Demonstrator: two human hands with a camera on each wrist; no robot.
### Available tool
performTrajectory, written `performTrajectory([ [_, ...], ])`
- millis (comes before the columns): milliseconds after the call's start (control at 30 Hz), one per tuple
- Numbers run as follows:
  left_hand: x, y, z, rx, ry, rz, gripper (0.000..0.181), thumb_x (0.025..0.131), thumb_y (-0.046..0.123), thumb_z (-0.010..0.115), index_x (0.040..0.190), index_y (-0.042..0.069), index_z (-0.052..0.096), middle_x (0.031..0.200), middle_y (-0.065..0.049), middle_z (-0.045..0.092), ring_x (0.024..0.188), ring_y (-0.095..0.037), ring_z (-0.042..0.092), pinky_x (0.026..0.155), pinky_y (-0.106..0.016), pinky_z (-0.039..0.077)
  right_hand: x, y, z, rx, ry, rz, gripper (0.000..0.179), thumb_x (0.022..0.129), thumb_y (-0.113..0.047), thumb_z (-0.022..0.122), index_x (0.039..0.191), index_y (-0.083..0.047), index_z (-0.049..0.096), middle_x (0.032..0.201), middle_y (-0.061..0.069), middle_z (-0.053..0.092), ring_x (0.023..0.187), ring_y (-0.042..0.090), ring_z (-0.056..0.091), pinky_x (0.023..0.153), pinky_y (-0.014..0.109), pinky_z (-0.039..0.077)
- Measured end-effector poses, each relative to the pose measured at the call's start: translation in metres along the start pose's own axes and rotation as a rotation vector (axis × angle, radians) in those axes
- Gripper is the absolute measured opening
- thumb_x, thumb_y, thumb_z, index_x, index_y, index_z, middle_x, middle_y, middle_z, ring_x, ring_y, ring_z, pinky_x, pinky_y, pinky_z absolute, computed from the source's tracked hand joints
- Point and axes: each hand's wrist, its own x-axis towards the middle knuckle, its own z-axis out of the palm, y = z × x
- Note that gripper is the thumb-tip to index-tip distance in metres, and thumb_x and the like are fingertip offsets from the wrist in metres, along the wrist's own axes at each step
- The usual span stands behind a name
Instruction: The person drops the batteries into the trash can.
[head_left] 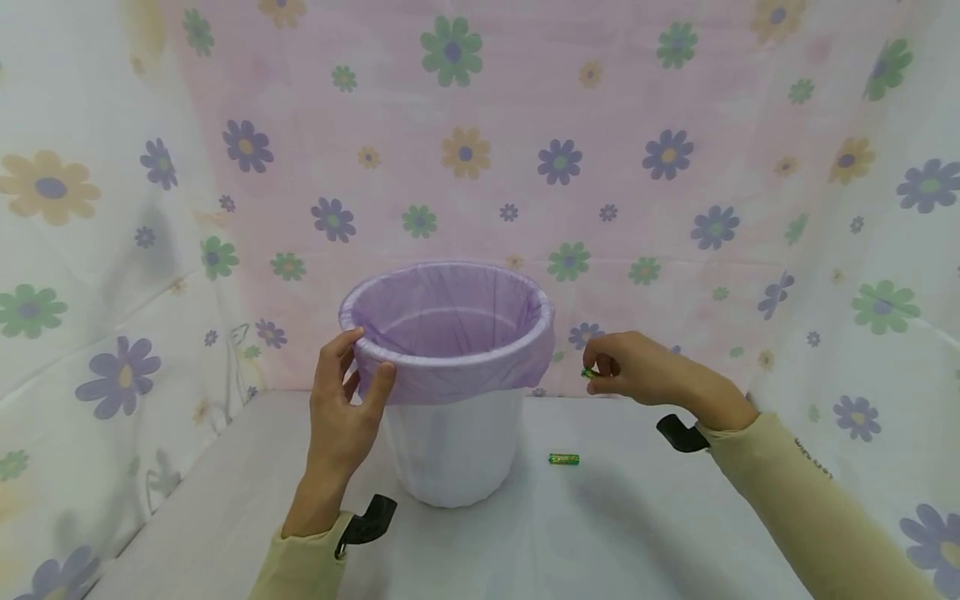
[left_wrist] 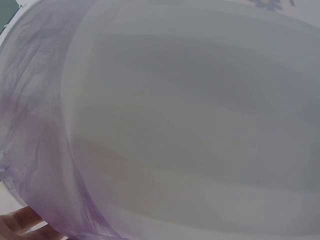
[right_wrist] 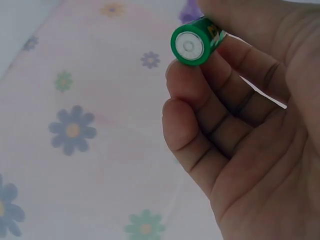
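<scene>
A white bin (head_left: 452,450) lined with a purple bag (head_left: 450,321) stands on the table. My left hand (head_left: 352,392) grips the near-left rim of the bin, thumb outside and fingers over the edge. The left wrist view is filled by the bin wall (left_wrist: 200,125) and the purple bag (left_wrist: 35,125). My right hand (head_left: 611,367) is raised to the right of the bin and pinches a small green battery (head_left: 589,373) between thumb and fingers. In the right wrist view the green battery (right_wrist: 196,41) shows end-on at the fingertips (right_wrist: 180,75). A second green battery (head_left: 564,458) lies on the table.
A grey table top (head_left: 600,533) carries the bin. A flowered cloth backdrop (head_left: 525,167) hangs behind and at both sides, close to the bin. Black wrist-camera mounts (head_left: 681,433) sit on both sleeves.
</scene>
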Motion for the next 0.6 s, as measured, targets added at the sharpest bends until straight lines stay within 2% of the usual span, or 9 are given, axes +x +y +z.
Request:
performTrajectory([
  [367,0.001,0.0,0.001,0.02,0.001,-0.005,0.052,0.09,0.018,0.066,0.137,0.014,0.044,0.142,-0.005,0.041,0.133,-0.031,0.039,0.101,-0.058,0.038,0.018,-0.028,-0.044,-0.047,0.078,-0.009,0.016,0.086,-0.014,0.072,0.098,-0.012,0.062,0.076,-0.002,0.056,0.07,0.015,0.052,0.064,0.032,0.047],
  [600,0.0,0.0,0.001,0.016,-0.002,-0.014,0.051,0.09,0.018,0.066,0.136,0.014,0.044,0.141,-0.002,0.041,0.133,-0.03,0.039,0.102,-0.057,0.037,0.033,-0.044,-0.061,-0.07,0.096,-0.087,0.016,0.087,-0.014,0.071,0.099,-0.009,0.061,0.076,0.0,0.055,0.068,0.016,0.051,0.063,0.032,0.046],
])
